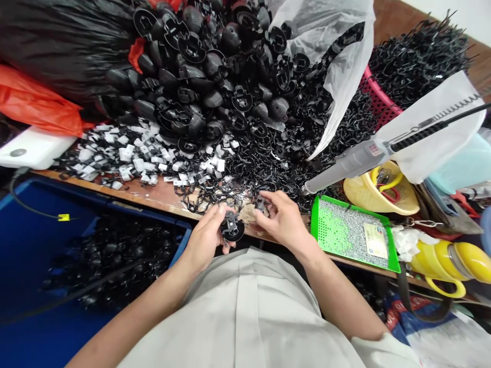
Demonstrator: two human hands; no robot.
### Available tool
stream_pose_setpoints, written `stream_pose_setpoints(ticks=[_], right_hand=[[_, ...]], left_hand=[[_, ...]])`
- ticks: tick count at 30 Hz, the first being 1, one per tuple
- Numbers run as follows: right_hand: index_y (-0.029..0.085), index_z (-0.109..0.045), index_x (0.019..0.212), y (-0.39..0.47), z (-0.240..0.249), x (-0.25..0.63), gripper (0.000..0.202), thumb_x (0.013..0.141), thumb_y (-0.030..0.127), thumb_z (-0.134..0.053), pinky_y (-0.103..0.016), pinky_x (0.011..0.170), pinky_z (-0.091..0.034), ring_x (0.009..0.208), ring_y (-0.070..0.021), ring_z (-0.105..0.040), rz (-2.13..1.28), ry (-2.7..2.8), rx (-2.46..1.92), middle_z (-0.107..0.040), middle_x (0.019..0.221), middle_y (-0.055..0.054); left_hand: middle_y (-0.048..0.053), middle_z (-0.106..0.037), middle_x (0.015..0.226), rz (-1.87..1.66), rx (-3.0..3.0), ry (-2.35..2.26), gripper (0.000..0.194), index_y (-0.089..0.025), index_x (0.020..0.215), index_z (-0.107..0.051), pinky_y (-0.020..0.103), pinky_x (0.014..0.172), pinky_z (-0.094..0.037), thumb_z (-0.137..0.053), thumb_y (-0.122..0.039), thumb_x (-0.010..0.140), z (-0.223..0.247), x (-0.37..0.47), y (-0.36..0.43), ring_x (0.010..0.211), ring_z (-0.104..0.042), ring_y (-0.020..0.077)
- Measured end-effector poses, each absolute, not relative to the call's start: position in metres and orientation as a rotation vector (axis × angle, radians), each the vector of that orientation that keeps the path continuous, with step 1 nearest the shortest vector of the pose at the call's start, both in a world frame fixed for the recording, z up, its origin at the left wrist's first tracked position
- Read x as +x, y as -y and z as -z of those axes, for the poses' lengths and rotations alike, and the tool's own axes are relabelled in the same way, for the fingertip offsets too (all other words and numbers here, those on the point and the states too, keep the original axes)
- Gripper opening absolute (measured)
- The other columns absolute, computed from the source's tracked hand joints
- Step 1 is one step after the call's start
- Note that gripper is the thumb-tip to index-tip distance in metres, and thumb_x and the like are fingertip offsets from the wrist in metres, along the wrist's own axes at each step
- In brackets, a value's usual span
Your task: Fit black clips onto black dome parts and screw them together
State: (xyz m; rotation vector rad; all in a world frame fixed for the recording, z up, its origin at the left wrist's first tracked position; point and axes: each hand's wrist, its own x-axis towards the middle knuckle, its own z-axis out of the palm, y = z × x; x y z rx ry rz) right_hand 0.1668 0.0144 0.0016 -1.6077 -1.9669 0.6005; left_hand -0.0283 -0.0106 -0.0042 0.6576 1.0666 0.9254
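Observation:
My left hand [207,235] is closed around a round black plastic housing [232,228], its open side with the moulded fittings turned up. Just to the right, my right hand [282,217] pinches a small dark plastic part [262,204] between thumb and fingers, apart from the housing. Both hands are over the front edge of the wooden bench [153,197]. Beyond them lie loose black curved pieces [264,163] and small white-and-black clips [141,153]. A big heap of similar black housings [215,66] rises behind.
An electric screwdriver [337,166] hangs at the right. Under it sits a green tray [318,230] of small screws. Farther right are a yellow bowl [399,197] with scissors and a yellow bottle [441,255]. A blue bin [26,220] with black parts stands at left.

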Motion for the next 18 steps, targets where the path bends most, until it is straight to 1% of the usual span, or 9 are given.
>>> stream_pose_setpoints(ticks=[2,4,6,8,10,12,14,16,18], right_hand=[[0.020,-0.059,0.120,-0.011,-0.011,0.169,0.043,0.081,0.037,-0.066,-0.028,0.058,-0.050,0.060,-0.0126,-0.053,-0.664,1.835,-1.459,-0.058,0.088,-0.003],[0.022,-0.058,0.121,-0.005,-0.022,0.167,0.045,0.080,0.038,-0.068,-0.028,0.059,-0.051,0.065,-0.0135,-0.056,-0.712,1.838,-1.307,-0.059,0.091,-0.004],[0.023,-0.057,0.122,0.001,-0.028,0.163,0.049,0.078,0.039,-0.071,-0.032,0.071,-0.053,0.081,-0.0178,-0.061,-0.695,1.955,-1.155,-0.061,0.098,-0.006],[0.023,-0.056,0.123,0.004,-0.029,0.160,0.053,0.077,0.042,-0.073,-0.039,0.086,-0.051,0.099,-0.0224,-0.060,-0.630,2.073,-1.059,-0.061,0.109,-0.010],[0.024,-0.056,0.123,0.004,-0.026,0.158,0.054,0.077,0.046,-0.073,-0.046,0.099,-0.044,0.119,-0.0269,-0.052,-0.569,2.152,-1.052,-0.056,0.125,-0.013],[0.023,-0.056,0.123,0.003,-0.022,0.159,0.053,0.079,0.048,-0.070,-0.051,0.108,-0.035,0.134,-0.0301,-0.039,-0.543,2.217,-1.088,-0.046,0.140,-0.015],[0.022,-0.055,0.125,0.003,-0.018,0.160,0.052,0.081,0.048,-0.067,-0.054,0.111,-0.030,0.141,-0.0308,-0.029,-0.546,2.266,-1.112,-0.039,0.147,-0.015],[0.023,-0.053,0.128,0.005,-0.016,0.162,0.053,0.083,0.048,-0.065,-0.055,0.112,-0.029,0.142,-0.0304,-0.026,-0.551,2.288,-1.118,-0.037,0.149,-0.014],[0.024,-0.051,0.131,0.006,-0.015,0.164,0.054,0.084,0.048,-0.064,-0.055,0.112,-0.029,0.143,-0.0298,-0.026,-0.552,2.295,-1.116,-0.038,0.149,-0.014]], left_hand=[[-0.001,-0.057,0.064,-0.910,0.627,-1.044,0.040,-0.019,0.103,-0.056,0.021,0.033,-0.040,-0.050,-0.055,0.087,0.004,-0.028,0.011,0.046,-0.056,0.0141],[0.001,-0.059,0.067,-0.887,0.608,-1.021,0.045,-0.018,0.105,-0.057,0.021,0.033,-0.040,-0.048,-0.058,0.087,0.004,-0.025,0.011,0.047,-0.057,0.0141],[0.002,-0.061,0.072,-0.866,0.607,-0.987,0.050,-0.018,0.108,-0.058,0.021,0.033,-0.041,-0.045,-0.061,0.087,0.004,-0.022,0.012,0.048,-0.057,0.0137],[0.004,-0.063,0.077,-0.850,0.625,-0.963,0.052,-0.018,0.111,-0.059,0.021,0.034,-0.043,-0.043,-0.062,0.088,0.003,-0.019,0.012,0.050,-0.056,0.0128],[0.004,-0.063,0.081,-0.841,0.646,-0.962,0.054,-0.018,0.112,-0.059,0.021,0.035,-0.044,-0.041,-0.063,0.088,0.002,-0.016,0.013,0.050,-0.055,0.0122],[0.004,-0.063,0.081,-0.839,0.661,-0.971,0.054,-0.018,0.112,-0.059,0.022,0.036,-0.045,-0.041,-0.063,0.089,0.002,-0.015,0.015,0.051,-0.055,0.0122],[0.003,-0.060,0.077,-0.847,0.669,-0.971,0.051,-0.018,0.110,-0.060,0.022,0.037,-0.044,-0.041,-0.061,0.089,0.001,-0.015,0.016,0.052,-0.054,0.0126],[0.001,-0.058,0.078,-0.850,0.691,-0.956,0.041,-0.019,0.105,-0.060,0.021,0.039,-0.044,-0.047,-0.055,0.090,0.000,-0.015,0.017,0.055,-0.055,0.0122],[0.000,-0.056,0.082,-0.830,0.739,-0.947,0.030,-0.020,0.104,-0.060,0.020,0.042,-0.045,-0.056,-0.045,0.087,-0.002,-0.016,0.017,0.059,-0.055,0.0111]])
